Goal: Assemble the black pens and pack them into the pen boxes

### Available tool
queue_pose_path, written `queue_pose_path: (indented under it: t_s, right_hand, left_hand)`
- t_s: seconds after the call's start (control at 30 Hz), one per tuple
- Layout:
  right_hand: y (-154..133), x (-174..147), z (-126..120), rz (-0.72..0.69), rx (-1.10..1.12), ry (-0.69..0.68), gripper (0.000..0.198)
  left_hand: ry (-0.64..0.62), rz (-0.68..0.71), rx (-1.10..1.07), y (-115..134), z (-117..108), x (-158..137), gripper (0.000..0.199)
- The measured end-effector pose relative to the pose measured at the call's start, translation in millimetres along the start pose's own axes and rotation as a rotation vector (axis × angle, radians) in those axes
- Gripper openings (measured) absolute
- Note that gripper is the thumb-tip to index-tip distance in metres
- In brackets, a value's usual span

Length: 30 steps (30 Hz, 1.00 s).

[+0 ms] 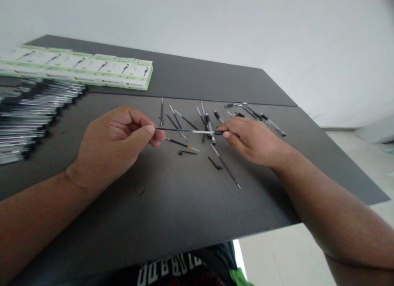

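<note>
A thin ink refill [177, 130], dark along its left part and clear further right, stretches level between my two hands above the table. My left hand [115, 142] pinches its left end between thumb and fingertips. In my right hand [250, 140] is a pen barrel, its black end [218, 132] showing at the fingertips where it meets the refill; most of the barrel is hidden by the fingers. Below them lie a loose refill [226, 167], a refill with an orange band [182, 144], and two small black clip-like pieces, one a curved clip [214, 163].
Several more refills and clear pen barrels with black grips [272, 125] lie scattered behind my hands. At left is a thick row of pens [40, 113]. Green-and-white boxes [141, 74] line the back left of the grey table [172, 220], before a white wall.
</note>
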State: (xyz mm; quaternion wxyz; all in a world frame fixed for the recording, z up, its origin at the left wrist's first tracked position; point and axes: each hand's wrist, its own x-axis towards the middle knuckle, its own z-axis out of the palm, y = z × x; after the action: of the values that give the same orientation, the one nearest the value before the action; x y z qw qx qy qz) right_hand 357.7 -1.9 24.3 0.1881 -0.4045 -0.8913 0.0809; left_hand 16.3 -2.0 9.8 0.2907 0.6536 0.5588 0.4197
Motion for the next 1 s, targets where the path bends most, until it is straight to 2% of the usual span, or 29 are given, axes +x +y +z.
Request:
queue_pose_path:
  t_s: [0.1, 0.23, 0.3, 0.4, 0.47, 0.57, 0.7, 0.77, 0.83, 1.0]
  right_hand:
    - [-3, 0, 1, -0.002, -0.014, -0.024, 0.033]
    - [-14, 2, 8, 0.011, -0.008, -0.086, 0.029]
    - [-23, 2, 15, -0.001, 0.024, -0.116, 0.027]
    - [-33, 2, 22, -0.062, 0.118, -0.137, 0.024]
    - [-35, 2, 22, -0.094, 0.173, -0.127, 0.023]
    - [-25, 3, 11, -0.053, 0.17, -0.066, 0.022]
    - [6, 4, -12, 0.205, 0.053, 0.042, 0.019]
    - [20, 5, -21, 0.352, -0.038, -0.004, 0.018]
    - [31, 6, -26, 0.441, -0.129, -0.108, 0.017]
    - [37, 8, -28, 0.455, -0.292, -0.298, 0.019]
  left_hand:
    - [-0.128, 0.084, 0.074, -1, 0, -1, 0.018]
    - [-0.21, 0.233, 0.225, -7, 3, -4, 0.023]
    - [-0.277, 0.305, 0.243, -7, 6, -6, 0.023]
    - [-0.463, 0.405, 0.223, -3, 9, -9, 0.029]
    - [-0.531, 0.428, 0.215, -1, 8, -11, 0.036]
    - [-0.463, 0.386, 0.213, -3, 4, -11, 0.046]
    - [-0.389, 0.373, 0.241, -12, 1, -7, 0.044]
    - [-0.399, 0.408, 0.27, -16, 2, -4, 0.042]
    - [-0.409, 0.444, 0.29, -19, 4, -2, 0.041]
    - [-0.415, 0.453, 0.302, -17, 4, -2, 0.041]
